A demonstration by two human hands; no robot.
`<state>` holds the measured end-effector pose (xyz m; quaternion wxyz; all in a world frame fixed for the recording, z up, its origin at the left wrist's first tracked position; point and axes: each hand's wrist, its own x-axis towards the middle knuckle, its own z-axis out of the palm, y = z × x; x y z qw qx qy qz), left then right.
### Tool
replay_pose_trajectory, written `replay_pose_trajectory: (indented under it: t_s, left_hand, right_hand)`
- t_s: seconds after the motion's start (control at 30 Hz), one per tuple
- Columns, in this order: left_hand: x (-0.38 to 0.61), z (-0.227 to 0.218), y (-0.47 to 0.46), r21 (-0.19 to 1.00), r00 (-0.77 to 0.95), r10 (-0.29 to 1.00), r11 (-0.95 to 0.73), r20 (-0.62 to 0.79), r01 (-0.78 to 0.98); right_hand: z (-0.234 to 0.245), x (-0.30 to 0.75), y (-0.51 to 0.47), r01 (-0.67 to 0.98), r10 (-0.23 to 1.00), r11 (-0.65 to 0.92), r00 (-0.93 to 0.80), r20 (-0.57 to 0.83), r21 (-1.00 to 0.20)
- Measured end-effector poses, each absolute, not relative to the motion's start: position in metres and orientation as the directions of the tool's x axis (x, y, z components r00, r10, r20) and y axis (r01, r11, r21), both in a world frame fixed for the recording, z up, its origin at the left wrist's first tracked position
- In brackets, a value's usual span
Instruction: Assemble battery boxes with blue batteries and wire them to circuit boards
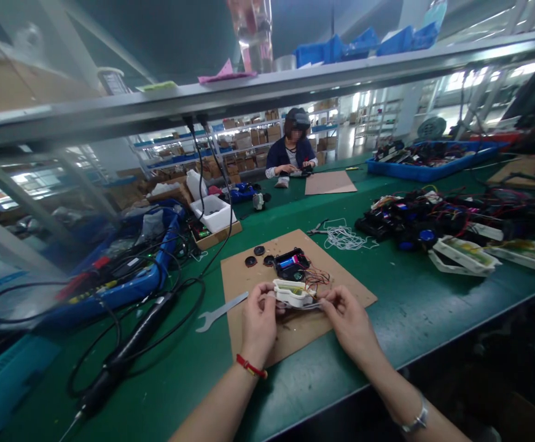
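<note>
Work looks part-way, IMO: white housing (291, 294) is up btwn both hands, just over the cardboard (345, 276), L hand (261, 310) pinched on its L end, R hand (347, 316) w/ fingertips closed on a thin greyish piece (308, 306) at the R end; can't tell if that's part of the housing. Black unit (289, 264) w/ a blue part lies just behind, thin wires (317, 277) spilling to its R; can't see if they join the housing. 3 round black discs (250, 261) lie loose at back L, so prob. not yet fitted. More white housings (467, 255) + a heap of black units (410, 215) sit far R; done or not, can't tell. Room: bare green surface (405, 301) R of the cardboard is the best open stretch. Near edge runs close under the forearms, so little slack there. L side's tighter: spanner (221, 312) just beside L hand, overlapping the cardboard's edge, then a black-handled tool (138, 331) + loose cables. Fwd, white cord (345, 238) and pliers (317, 229) limit reach.
</note>
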<state>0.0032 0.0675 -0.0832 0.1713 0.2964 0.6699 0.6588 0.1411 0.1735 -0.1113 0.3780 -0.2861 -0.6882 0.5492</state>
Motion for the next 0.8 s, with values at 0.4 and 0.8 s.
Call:
replay_pose_trajectory:
  t_s: [0.4,0.8]
  left_hand:
    - [0.004,-0.099,0.08,0.994,-0.737,0.669,-0.1,0.099,0.042]
    - [-0.009,-0.091,0.073,0.94,-0.723,0.614,-0.1,0.317,0.327]
  right_hand:
    - [-0.12,0.138,0.184,0.02,0.798,0.248,-0.571,0.192,-0.969]
    - [-0.119,0.136,0.186,-0.045,0.803,0.23,-0.555,0.216,-0.972]
